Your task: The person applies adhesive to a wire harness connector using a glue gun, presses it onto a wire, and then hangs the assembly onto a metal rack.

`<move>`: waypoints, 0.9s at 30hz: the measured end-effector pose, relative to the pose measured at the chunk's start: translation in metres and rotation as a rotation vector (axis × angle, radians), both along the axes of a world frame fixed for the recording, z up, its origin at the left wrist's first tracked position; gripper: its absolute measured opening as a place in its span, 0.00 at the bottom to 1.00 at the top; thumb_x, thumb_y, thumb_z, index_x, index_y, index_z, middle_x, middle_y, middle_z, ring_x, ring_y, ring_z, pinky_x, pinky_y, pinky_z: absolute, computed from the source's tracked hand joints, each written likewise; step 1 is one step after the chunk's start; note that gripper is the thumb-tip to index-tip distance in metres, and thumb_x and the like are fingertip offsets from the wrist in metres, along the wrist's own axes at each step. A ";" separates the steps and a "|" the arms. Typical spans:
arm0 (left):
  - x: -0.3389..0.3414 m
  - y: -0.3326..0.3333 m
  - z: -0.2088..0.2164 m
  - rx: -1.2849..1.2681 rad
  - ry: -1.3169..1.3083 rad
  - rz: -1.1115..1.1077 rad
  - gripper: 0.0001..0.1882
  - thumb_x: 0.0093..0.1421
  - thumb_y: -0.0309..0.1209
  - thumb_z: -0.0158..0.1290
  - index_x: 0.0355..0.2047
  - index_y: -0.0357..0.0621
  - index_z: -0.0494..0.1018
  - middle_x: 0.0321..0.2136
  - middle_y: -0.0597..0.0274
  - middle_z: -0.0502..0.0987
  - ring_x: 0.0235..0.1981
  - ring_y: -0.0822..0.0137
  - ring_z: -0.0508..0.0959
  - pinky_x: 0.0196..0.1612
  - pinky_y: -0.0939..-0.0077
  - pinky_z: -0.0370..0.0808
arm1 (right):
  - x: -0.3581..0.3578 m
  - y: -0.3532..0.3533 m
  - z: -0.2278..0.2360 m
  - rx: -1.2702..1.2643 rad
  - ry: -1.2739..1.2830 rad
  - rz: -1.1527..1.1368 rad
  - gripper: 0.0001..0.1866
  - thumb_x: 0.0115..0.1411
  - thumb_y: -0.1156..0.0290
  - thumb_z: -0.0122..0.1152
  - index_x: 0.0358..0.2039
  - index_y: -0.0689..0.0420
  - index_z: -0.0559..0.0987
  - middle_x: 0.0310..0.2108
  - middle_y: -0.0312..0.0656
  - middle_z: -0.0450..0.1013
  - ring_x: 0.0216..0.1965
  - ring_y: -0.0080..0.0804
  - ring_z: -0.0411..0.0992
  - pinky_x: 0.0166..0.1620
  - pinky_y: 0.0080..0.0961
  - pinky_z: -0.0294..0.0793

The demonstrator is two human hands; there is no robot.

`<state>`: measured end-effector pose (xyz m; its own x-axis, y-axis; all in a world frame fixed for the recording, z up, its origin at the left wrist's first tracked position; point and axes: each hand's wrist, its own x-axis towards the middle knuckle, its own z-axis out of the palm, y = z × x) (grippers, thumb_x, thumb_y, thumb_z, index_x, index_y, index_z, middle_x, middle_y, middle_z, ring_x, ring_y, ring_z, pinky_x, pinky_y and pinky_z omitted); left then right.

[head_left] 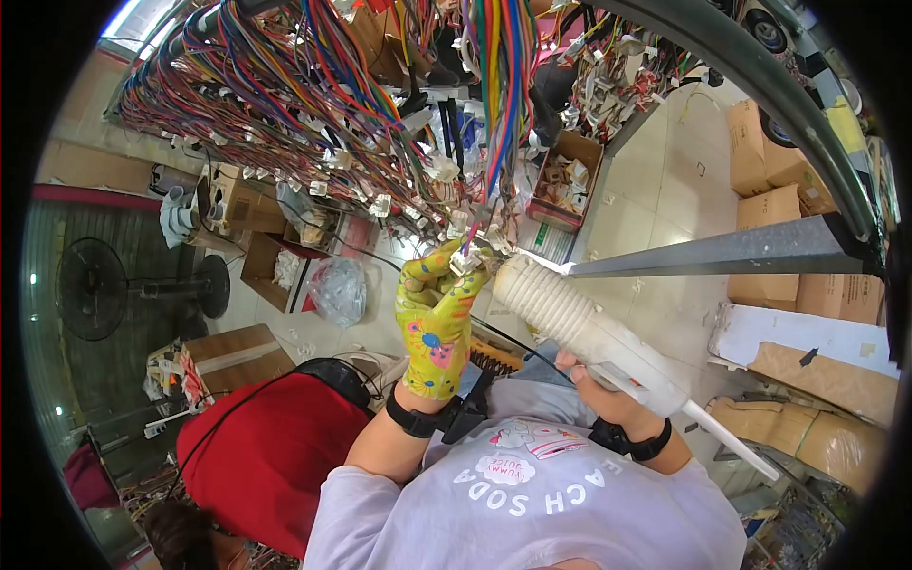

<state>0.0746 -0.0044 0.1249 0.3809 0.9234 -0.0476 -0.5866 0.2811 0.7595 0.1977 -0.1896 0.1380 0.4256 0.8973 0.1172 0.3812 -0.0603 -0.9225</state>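
My left hand (435, 323), in a yellow flowered glove, pinches a white plug connector (465, 260) at the lower end of a hanging bundle of coloured wires (503, 95). My right hand (606, 394) is bare and wraps around the handle of a white hot glue gun (591, 328) with a ribbed front. The gun tilts up to the left, and its front end is close beside the connector; whether its nozzle touches cannot be made out. A white glue stick (731, 442) juts out of the gun's back. A black cord (521, 344) runs below the gun.
More wire harnesses (275, 104) with white connectors hang at the far left. A grey metal bar (731, 252) crosses on the right, near cardboard boxes (765, 214). An open box of small parts (565, 180) lies beyond. A person in red (256, 456) is close on my left.
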 end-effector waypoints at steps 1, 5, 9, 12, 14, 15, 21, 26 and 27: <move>0.000 0.000 0.000 0.000 0.000 0.000 0.18 0.51 0.11 0.56 0.40 0.42 0.69 0.47 0.47 0.73 0.43 0.59 0.77 0.49 0.66 0.75 | 0.001 0.000 -0.001 0.007 0.003 -0.001 0.13 0.45 0.79 0.63 0.34 0.59 0.79 0.28 0.45 0.74 0.26 0.41 0.74 0.29 0.31 0.74; 0.001 0.001 0.002 -0.012 -0.001 -0.009 0.18 0.52 0.11 0.56 0.39 0.43 0.68 0.47 0.46 0.74 0.43 0.60 0.77 0.49 0.67 0.75 | -0.001 0.000 -0.001 0.052 0.035 -0.028 0.11 0.44 0.79 0.63 0.32 0.59 0.79 0.26 0.44 0.75 0.25 0.40 0.74 0.28 0.30 0.74; -0.002 0.001 0.003 -0.011 0.026 -0.001 0.18 0.51 0.11 0.56 0.39 0.43 0.67 0.46 0.46 0.74 0.43 0.61 0.78 0.48 0.67 0.75 | 0.001 0.002 0.004 0.017 0.020 0.004 0.10 0.45 0.79 0.63 0.32 0.59 0.79 0.26 0.43 0.75 0.26 0.40 0.74 0.29 0.29 0.74; -0.002 -0.001 0.002 -0.029 0.018 0.010 0.18 0.51 0.11 0.55 0.39 0.42 0.67 0.46 0.47 0.74 0.41 0.61 0.78 0.49 0.68 0.75 | -0.001 0.000 0.004 0.019 0.016 0.001 0.10 0.46 0.79 0.62 0.32 0.58 0.80 0.26 0.42 0.75 0.27 0.39 0.75 0.30 0.29 0.74; -0.004 -0.002 0.004 -0.024 0.008 -0.012 0.18 0.52 0.12 0.55 0.40 0.42 0.67 0.45 0.48 0.74 0.41 0.61 0.78 0.48 0.68 0.75 | 0.000 -0.001 0.003 -0.014 -0.014 0.005 0.10 0.47 0.78 0.62 0.33 0.57 0.80 0.28 0.40 0.77 0.28 0.37 0.76 0.32 0.28 0.75; -0.004 -0.002 0.005 -0.020 -0.002 -0.034 0.17 0.53 0.13 0.55 0.42 0.42 0.68 0.45 0.49 0.74 0.42 0.61 0.78 0.48 0.68 0.75 | 0.000 0.001 0.007 -0.014 -0.014 0.004 0.10 0.47 0.78 0.62 0.33 0.57 0.80 0.28 0.40 0.77 0.28 0.37 0.76 0.32 0.28 0.75; -0.008 0.003 0.005 -0.157 -0.134 -0.247 0.22 0.59 0.28 0.55 0.54 0.44 0.65 0.44 0.59 0.74 0.44 0.63 0.75 0.49 0.70 0.70 | 0.006 -0.010 0.008 -0.033 0.209 0.157 0.13 0.54 0.82 0.51 0.42 0.64 0.73 0.36 0.43 0.73 0.40 0.31 0.71 0.46 0.29 0.72; -0.007 0.009 0.007 -0.354 -0.205 -0.318 0.26 0.60 0.33 0.56 0.57 0.45 0.63 0.44 0.64 0.73 0.43 0.68 0.73 0.45 0.72 0.70 | 0.002 -0.019 -0.004 -0.075 -0.036 -0.093 0.15 0.47 0.72 0.67 0.38 0.56 0.80 0.32 0.40 0.77 0.31 0.35 0.77 0.35 0.26 0.76; -0.006 0.009 0.007 -0.371 -0.228 -0.346 0.26 0.60 0.34 0.56 0.57 0.45 0.63 0.44 0.65 0.73 0.42 0.70 0.72 0.43 0.73 0.70 | 0.002 -0.016 -0.002 -0.076 -0.034 -0.093 0.15 0.47 0.72 0.67 0.38 0.56 0.80 0.32 0.40 0.77 0.31 0.35 0.77 0.35 0.26 0.76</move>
<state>0.0681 0.0050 0.1321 0.6977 0.6796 -0.2266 -0.5506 0.7111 0.4373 0.1996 -0.2053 0.1361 0.5046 0.8608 0.0661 0.4016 -0.1663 -0.9006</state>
